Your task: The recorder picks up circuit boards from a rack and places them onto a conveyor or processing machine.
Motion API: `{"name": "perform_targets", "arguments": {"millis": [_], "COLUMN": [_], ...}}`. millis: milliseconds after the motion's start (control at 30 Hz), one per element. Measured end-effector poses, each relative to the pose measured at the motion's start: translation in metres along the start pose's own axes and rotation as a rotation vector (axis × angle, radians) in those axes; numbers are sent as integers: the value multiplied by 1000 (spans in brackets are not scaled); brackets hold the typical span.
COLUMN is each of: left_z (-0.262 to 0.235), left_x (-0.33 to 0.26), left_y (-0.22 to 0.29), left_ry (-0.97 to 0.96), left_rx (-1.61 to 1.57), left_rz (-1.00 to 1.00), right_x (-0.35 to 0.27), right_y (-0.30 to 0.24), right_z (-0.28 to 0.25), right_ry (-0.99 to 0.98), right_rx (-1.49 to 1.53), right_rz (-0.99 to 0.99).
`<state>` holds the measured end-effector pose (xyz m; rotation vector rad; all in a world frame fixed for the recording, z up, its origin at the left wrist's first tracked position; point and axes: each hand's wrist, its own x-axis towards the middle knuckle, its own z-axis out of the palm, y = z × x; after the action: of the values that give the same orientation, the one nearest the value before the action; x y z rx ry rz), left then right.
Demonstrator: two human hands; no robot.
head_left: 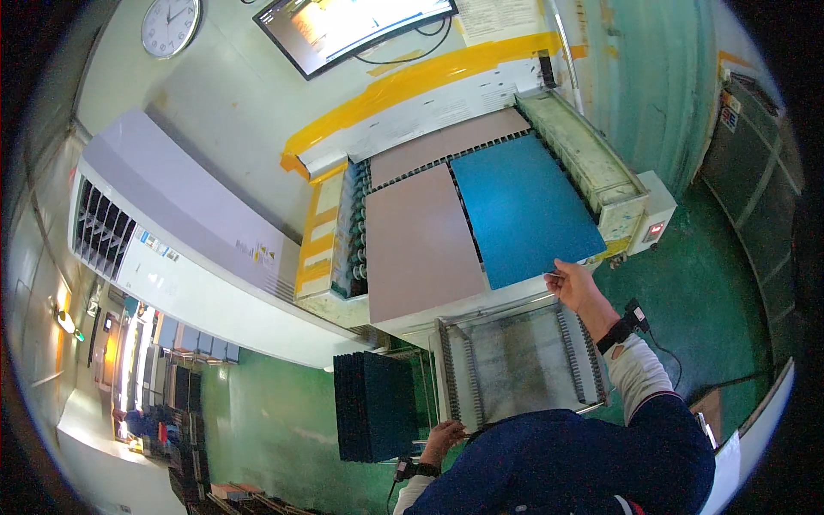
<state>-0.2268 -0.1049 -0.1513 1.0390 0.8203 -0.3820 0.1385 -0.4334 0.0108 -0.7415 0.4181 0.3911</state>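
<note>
1. Your right hand (577, 290) is at the blue panel (525, 210)'s near edge, toward its right corner, fingers bent narrowly together. A small pale sliver shows at the fingertips; whether you pinch it or the panel, I cannot tell.
2. Your left hand (443, 440) is curled at the near left corner of the slotted rack (469, 373); its grip cannot be made out.
3. The blue panel lies flat on the roller conveyor (584, 146), beside the near beige panel (421, 240) and nearer you than the far beige panel (451, 146).
4. Around you, green floor (275, 412) spreads out, a stack of dark panels (378, 408) stands left of the rack, and a white air conditioner (215, 240) rises farther left. A clock (171, 27) and monitor (360, 30) sit beyond.
5. Narrow strips of rollers separate the blue panel from both beige ones; another strip runs along its right side. The rack's open middle lies just below its near edge.
6. The blue panel looks rectangular, evenly coloured and matt, with straight edges.
</note>
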Motion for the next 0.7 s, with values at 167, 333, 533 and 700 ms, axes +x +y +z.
{"name": "perform_targets", "arguments": {"millis": [167, 333, 533, 700], "left_z": [10, 16, -2, 12], "left_x": [-9, 11, 41, 40], "left_y": [-3, -19, -72, -72], "left_ry": [16, -11, -105, -121], "left_rx": [219, 570, 787, 840], "left_rz": [8, -5, 156, 121], "right_x": [4, 4, 11, 4], "right_y": [-1, -3, -2, -1], "right_z": [2, 6, 7, 8], "right_ry": [20, -11, -28, -121], "right_rx": [2, 4, 1, -60], "right_rz": [7, -14, 20, 55]}}
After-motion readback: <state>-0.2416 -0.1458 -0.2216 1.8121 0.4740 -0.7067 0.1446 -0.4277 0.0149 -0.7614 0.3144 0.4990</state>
